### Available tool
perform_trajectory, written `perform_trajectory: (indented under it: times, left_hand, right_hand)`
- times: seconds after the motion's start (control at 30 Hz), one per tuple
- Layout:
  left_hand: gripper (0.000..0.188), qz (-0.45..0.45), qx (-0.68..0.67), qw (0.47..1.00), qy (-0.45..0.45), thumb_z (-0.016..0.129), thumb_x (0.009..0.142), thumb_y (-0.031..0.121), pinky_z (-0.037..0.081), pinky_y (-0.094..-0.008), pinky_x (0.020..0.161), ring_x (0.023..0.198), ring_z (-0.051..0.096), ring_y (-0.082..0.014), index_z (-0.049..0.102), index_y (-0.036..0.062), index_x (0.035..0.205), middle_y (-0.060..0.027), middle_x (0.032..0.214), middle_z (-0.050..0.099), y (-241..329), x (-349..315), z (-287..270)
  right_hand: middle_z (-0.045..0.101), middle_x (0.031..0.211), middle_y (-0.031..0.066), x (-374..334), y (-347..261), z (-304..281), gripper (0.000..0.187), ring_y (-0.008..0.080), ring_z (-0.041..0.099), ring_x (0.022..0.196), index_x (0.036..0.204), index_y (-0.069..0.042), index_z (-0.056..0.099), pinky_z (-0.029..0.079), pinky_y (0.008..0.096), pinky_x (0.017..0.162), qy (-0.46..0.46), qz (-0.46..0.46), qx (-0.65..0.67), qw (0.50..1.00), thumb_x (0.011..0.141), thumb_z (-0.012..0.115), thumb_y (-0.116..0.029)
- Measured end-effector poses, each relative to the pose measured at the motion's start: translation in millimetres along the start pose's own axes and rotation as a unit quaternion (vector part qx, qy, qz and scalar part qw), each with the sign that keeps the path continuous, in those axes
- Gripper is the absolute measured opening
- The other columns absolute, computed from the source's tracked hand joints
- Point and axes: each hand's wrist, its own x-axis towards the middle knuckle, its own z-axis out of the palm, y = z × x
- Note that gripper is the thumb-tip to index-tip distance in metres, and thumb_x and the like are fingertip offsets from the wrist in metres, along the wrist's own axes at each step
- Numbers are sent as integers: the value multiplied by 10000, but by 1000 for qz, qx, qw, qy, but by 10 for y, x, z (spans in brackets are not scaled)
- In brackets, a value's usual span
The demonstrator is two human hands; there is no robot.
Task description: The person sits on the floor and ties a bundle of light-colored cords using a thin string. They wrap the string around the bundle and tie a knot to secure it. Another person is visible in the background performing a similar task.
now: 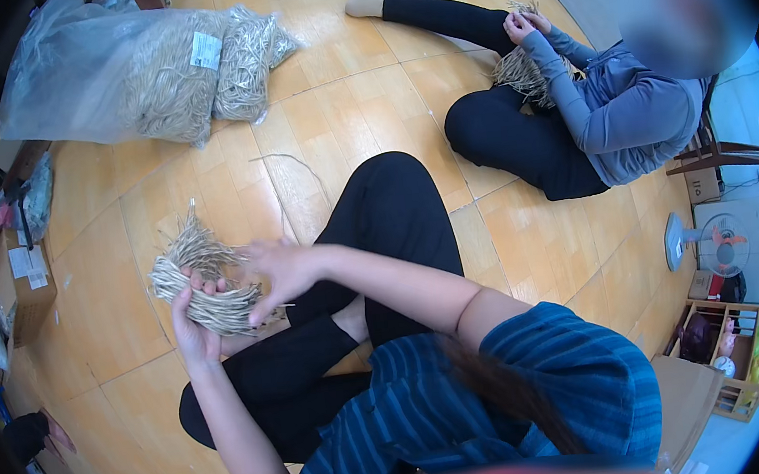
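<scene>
A curved bundle of pale straw-like strands [212,303] hangs above the floor in front of my crossed legs, loose ends fanning out at its top. My left hand [194,323] is closed around its left side, the thumb in front and fingertips showing in the inner curve. At the bundle's right end is my right hand [287,269], thumb and fingers spread apart and somewhat blurred. Whether it touches the strands I cannot tell.
One loose strand [299,164] lies on the tiled floor. Plastic-wrapped strand bundles [168,79] lie at the far left, above a cardboard box [25,280]. At the far right another person [623,108] sits handling similar strands. A fan [723,245] stands at the right.
</scene>
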Motion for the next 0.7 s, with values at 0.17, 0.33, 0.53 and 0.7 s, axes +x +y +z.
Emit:
perform_trajectory:
  times: [0.17,0.33,0.53,0.7]
  left_hand:
    - [409,-131,22,991,7,435,981,350,445,-281,634,616,468,-134,534,-12,1144,-20,715,484,-104,-126,162]
    - [357,-89,58,993,-57,438,957,312,506,-312,734,632,531,-129,547,7,1107,-18,699,507,-187,132,35]
    - [360,-43,-25,993,-109,423,942,310,521,-317,711,587,514,-120,543,4,1088,-18,683,496,40,-52,71]
    - [260,-116,249,927,-256,564,869,145,493,-257,646,625,553,-95,563,-17,1072,-28,698,574,148,-178,172]
  right_hand:
    - [607,1152,98,3,268,-273,438,207,589,1064,1233,-50,521,461,367,910,109,25,410,905,968,450,-391]
    - [629,1055,103,154,438,-225,376,169,603,983,1108,-30,560,471,301,848,189,97,431,877,984,434,-363]
    - [633,1040,94,166,105,102,391,171,604,966,1066,-34,580,465,306,855,90,66,430,896,988,425,-384]
    - [618,1156,131,142,56,17,539,211,601,1037,1202,12,543,457,341,920,-141,86,629,759,979,404,-460]
